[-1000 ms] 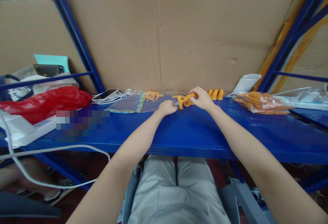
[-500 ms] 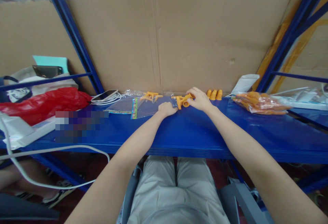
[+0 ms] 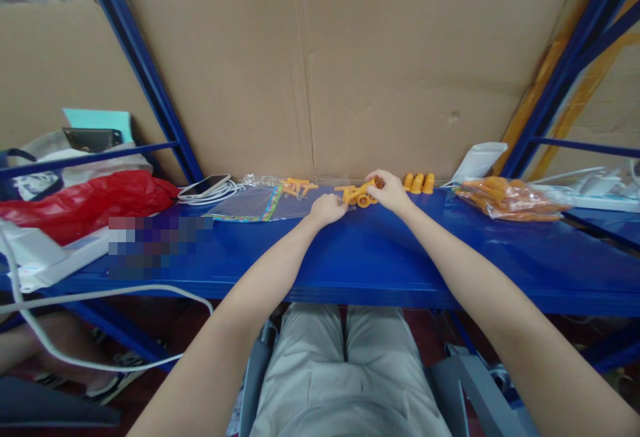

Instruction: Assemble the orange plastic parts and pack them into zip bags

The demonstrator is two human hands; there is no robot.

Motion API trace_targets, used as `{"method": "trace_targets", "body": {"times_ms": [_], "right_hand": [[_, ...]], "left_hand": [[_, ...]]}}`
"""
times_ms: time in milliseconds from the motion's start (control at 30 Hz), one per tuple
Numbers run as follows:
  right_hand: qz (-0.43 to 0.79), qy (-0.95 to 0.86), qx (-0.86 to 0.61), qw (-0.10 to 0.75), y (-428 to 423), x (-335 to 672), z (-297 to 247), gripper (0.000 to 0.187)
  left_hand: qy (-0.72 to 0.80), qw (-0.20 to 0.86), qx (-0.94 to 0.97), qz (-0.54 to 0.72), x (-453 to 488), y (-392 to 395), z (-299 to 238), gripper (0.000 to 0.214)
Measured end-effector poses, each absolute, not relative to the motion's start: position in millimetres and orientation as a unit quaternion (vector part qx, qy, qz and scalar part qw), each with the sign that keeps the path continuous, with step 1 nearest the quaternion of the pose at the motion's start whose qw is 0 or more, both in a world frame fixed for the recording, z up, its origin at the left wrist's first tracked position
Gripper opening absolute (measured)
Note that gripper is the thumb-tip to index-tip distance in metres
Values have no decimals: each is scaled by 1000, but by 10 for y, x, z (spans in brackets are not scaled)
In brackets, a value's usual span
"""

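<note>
At the back of the blue shelf (image 3: 350,257), both my hands meet over an orange plastic toy piece (image 3: 357,195). My right hand (image 3: 390,191) is closed on its right end. My left hand (image 3: 326,209) is curled into a loose fist at the edge of a clear plastic bag (image 3: 260,202), touching the toy's left side. A second orange piece (image 3: 299,187) lies on the bag to the left. Three small orange cones (image 3: 419,183) stand just right of my right hand.
A bag of orange parts (image 3: 505,199) and a white pouch (image 3: 479,158) lie at right. At left are a phone (image 3: 205,185) with a white cable, a red bag (image 3: 85,200) and white packets. Cardboard (image 3: 325,77) backs the shelf. Another person's leg shows at lower left.
The clear bag slid right with my left hand, then back left. The orange piece has lifted slightly toward my right hand; both hands stay in the same spot.
</note>
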State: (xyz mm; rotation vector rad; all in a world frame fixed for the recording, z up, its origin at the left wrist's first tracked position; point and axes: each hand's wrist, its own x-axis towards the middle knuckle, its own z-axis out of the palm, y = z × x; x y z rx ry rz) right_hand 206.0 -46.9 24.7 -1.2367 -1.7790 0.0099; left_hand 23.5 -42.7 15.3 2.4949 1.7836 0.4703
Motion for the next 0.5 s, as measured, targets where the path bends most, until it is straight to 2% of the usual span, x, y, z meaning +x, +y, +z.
{"method": "trace_targets", "body": {"times_ms": [333, 500], "right_hand": [[282, -670, -479, 492, -347, 2025, 96, 14], [342, -704, -424, 457, -283, 2033, -12, 16]], "left_hand": [[513, -6, 835, 196, 233, -453, 158, 27], [492, -6, 846, 205, 256, -465, 125, 24]]}}
